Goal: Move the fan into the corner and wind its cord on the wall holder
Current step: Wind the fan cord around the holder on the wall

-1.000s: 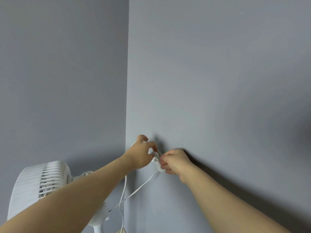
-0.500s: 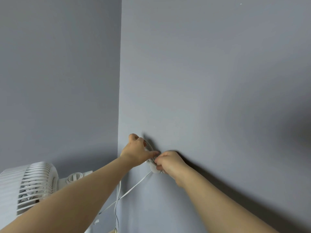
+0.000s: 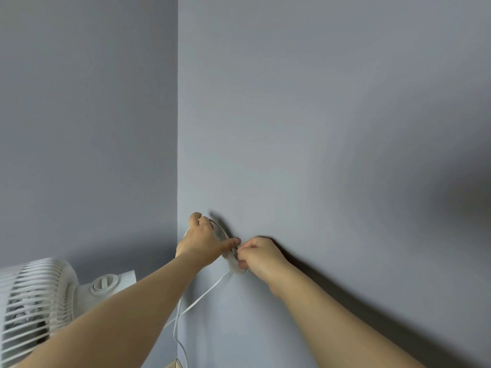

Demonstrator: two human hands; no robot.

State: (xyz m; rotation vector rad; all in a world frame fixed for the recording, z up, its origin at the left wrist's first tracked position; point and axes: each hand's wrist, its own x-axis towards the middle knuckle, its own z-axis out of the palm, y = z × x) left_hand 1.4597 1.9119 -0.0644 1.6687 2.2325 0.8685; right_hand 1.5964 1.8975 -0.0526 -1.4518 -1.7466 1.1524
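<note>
Two bare forearms reach up from the bottom edge toward a grey wall. At lower left stands one white fan [image 3: 37, 296], its slatted grille facing left and its motor housing pointing right toward the room corner. One white cord [image 3: 204, 297] runs diagonally up and right to the wall holder [image 3: 233, 265], mostly hidden between the hands. The left hand [image 3: 203, 244] pinches a cord loop, thumb extended right. The right hand [image 3: 261, 257] is curled, fingertips pinching at the holder. Two walls meet in a vertical corner behind.

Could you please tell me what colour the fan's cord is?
White; the cord shows best in the head view.
</note>
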